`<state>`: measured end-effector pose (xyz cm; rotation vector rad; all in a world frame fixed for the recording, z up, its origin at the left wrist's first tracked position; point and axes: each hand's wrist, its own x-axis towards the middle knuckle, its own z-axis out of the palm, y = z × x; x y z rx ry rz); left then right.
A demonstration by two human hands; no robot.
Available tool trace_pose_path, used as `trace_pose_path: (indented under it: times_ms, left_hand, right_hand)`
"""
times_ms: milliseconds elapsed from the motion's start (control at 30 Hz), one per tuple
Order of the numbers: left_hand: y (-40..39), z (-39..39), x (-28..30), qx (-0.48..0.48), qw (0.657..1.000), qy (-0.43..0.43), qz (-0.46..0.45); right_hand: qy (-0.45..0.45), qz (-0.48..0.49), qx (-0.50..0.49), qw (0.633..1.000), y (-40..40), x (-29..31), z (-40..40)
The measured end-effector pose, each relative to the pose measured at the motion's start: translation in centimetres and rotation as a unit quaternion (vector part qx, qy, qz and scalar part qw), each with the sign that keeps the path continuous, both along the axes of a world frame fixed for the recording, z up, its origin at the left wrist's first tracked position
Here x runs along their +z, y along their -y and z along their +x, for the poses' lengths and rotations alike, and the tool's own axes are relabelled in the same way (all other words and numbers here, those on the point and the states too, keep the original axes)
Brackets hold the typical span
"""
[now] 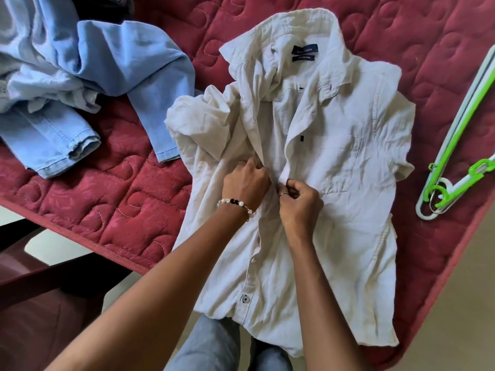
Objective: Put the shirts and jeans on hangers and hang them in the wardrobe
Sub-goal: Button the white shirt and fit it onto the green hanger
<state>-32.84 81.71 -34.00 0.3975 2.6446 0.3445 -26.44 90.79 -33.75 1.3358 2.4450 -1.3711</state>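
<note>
**Working the placket of the white shirt**

A crumpled off-white linen button-up shirt (308,162) is spread front-up across the red quilted mattress (107,204), its hem hanging over the near edge. The left hand (245,183) is clenched on the left placket edge, and the right hand (300,199) is pinched on the opposite edge at mid-chest; whether a button is being fastened or undone cannot be told. The fabric should be kept taut between the two grips so that button and hole are lined up. The collar is best left open for the hanger. The green and white plastic hangers (455,162) are stacked near the right edge of the mattress, well apart from the shirt. Light blue denim garments (80,84) are heaped toward the far left corner
</note>
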Motion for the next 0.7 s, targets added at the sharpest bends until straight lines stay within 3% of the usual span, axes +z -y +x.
trace_pose_path:
  times_ms: [133, 300, 500, 700]
  left_hand:
    - [0.3, -0.7, -0.3, 0.085, 0.993, 0.076, 0.035]
    - [0.4, -1.3, -0.3, 0.118, 0.98, 0.129, 0.095]
    - [0.3, -1.6, -0.1, 0.146, 0.972, 0.161, 0.093]
    - [-0.7, -1.4, 0.9, 0.241, 0.947, 0.203, 0.065]
  right_hand:
    - [0.016, 0.035, 0.099, 0.994, 0.7, -0.2, -1.1]
    - [0.017, 0.043, 0.078, 0.996, 0.8, 0.1, -1.5]
    - [0.031, -0.056, 0.054, 0.996, 0.1, 0.0, -1.5]
    - [0.054, -0.25, -0.053, 0.965, -1.5, -0.8, -1.6]
